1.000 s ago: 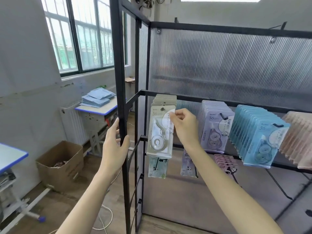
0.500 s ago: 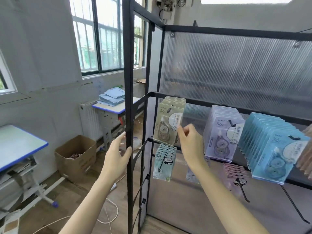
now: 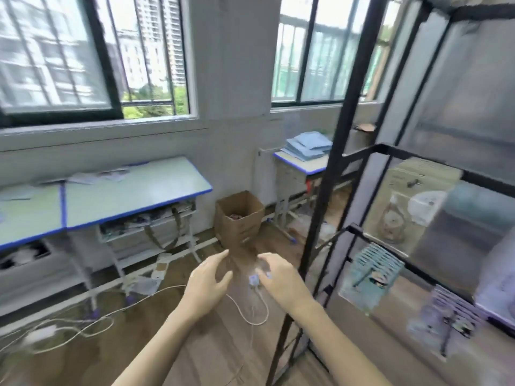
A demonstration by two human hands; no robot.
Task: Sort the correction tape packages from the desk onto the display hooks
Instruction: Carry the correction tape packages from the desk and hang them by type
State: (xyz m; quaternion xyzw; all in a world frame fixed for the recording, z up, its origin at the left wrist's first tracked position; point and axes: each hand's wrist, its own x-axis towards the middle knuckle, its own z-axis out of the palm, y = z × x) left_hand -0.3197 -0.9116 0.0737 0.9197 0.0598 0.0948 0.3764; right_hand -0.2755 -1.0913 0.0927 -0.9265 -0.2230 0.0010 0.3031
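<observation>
Both hands now hang empty in front of the body. The left hand (image 3: pixel 207 285) has let go of the black metal upright of the display rack (image 3: pixel 320 218), and its grip is loose and wide, fingers spread and holding nothing. The right hand (image 3: pixel 281 280), which a second ago was pinching a clear-fronted correction tape package at its hook, has come away from the shelf; its fingers are lightly bent and it carries nothing that can be made out through the blur. The small white plug and thin white cable (image 3: pixel 255 302) between the hands lie on the wooden floor below, not in either hand.

Off to the right, the beige-backed correction tape packages (image 3: pixel 412 207) hang on their hook in the rack, with a row of teal-green packs (image 3: pixel 373 271) on the hook beneath and a lilac row (image 3: pixel 448 310) further right. That suggests the last package is hung and this hanging step is done.

Further out, the view has swung left toward the pale-green, blue-edged counter (image 3: pixel 133 188) by the wall, which bears only a few blurred papers at its far edge; no packages can be told there. A brown cardboard box (image 3: pixel 239 215) stands on the floor beside it, and a second small counter stacked with blue folders (image 3: pixel 306 146) sits under the window. The likely next step is fetching another package.
</observation>
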